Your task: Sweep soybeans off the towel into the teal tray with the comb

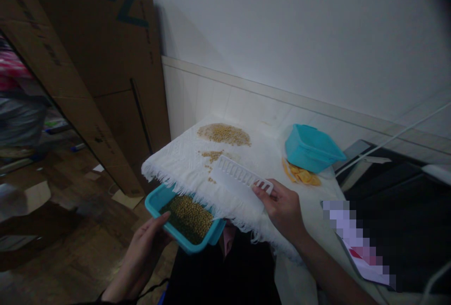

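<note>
My left hand (143, 248) grips the near rim of a teal tray (155, 201) filled with small yellow-green beans (188, 218), held just below the fringed edge of a white cloth (183, 166). My right hand (282, 208) pinches a white plastic scraper with slots (239, 178) that lies flat on the cloth near that edge. A heap of the same beans (223, 133) sits farther back on the cloth, with a few scattered beans (211, 155) between heap and scraper.
An upturned teal box (312, 147) rests over yellow pieces (303, 175) at the right of the cloth. Large cardboard boxes (102, 60) lean at the left. A white cable (394, 138) runs along the wall on the right. Wooden floor lies below left.
</note>
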Available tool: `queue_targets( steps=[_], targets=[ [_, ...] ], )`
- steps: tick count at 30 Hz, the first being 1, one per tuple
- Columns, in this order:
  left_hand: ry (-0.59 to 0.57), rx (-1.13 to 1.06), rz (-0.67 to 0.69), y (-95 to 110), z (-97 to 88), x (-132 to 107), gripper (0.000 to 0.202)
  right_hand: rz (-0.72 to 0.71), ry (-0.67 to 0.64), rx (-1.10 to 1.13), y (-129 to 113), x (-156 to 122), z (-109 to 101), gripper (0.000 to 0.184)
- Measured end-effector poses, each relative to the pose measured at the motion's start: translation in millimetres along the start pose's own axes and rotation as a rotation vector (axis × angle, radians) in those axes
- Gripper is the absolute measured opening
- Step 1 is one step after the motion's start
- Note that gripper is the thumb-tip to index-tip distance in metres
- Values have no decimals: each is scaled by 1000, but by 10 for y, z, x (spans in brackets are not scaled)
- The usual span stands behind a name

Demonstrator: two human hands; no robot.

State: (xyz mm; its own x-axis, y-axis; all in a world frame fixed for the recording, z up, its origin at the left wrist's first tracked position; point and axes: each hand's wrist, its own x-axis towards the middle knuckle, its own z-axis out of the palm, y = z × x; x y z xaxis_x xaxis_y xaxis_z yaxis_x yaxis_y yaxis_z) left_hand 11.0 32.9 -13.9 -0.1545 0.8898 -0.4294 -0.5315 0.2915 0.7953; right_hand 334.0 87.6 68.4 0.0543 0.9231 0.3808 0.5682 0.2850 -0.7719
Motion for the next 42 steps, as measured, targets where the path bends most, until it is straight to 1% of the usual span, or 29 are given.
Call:
queue_targets(
  steps=[3, 5, 7, 9, 13, 16, 18, 23, 27, 31, 37, 42],
  targets=[
    [20, -11, 25, -20, 5, -1, 40, -21, -5, -4, -84, -47, 27, 31],
    [20, -8, 14, -18, -3, 9, 41, -28, -5, 16, -149, -100, 49, 30],
    [18, -4, -1, -4, -13, 18, 41, -18, -26, 61, -197, -143, 62, 29],
    [17, -11, -7, 14, -13, 15, 40, 11, -14, 98, -212, -149, 58, 29],
    [7, -14, 0, 22, 24, -29, 38, 63, 109, 100, -148, -42, 21, 30],
    [32, -13, 15, 7, 37, -44, 34, 79, 150, 107, -75, 45, 10, 33],
    [28, -12, 12, 1, 24, -32, 34, 84, 150, 110, -39, 68, 15, 34],
    [-23, -10, -7, 8, -19, 6, 40, 74, 152, 93, 32, 44, 44, 34],
    [10, -17, 10, 20, -8, -10, 36, 41, 131, 64, 107, 30, 93, 35],
    [16, -25, -16, 31, -11, 2, 34, 16, 119, 45, 156, 50, 150, 39],
    [68, -42, 41, -4, -27, 46, 34, 5, 107, 36, 108, 59, 153, 34],
    [85, -10, 51, 37, 9, 1, 34, 32, 109, 71, 5, 25, 105, 38]
  ],
)
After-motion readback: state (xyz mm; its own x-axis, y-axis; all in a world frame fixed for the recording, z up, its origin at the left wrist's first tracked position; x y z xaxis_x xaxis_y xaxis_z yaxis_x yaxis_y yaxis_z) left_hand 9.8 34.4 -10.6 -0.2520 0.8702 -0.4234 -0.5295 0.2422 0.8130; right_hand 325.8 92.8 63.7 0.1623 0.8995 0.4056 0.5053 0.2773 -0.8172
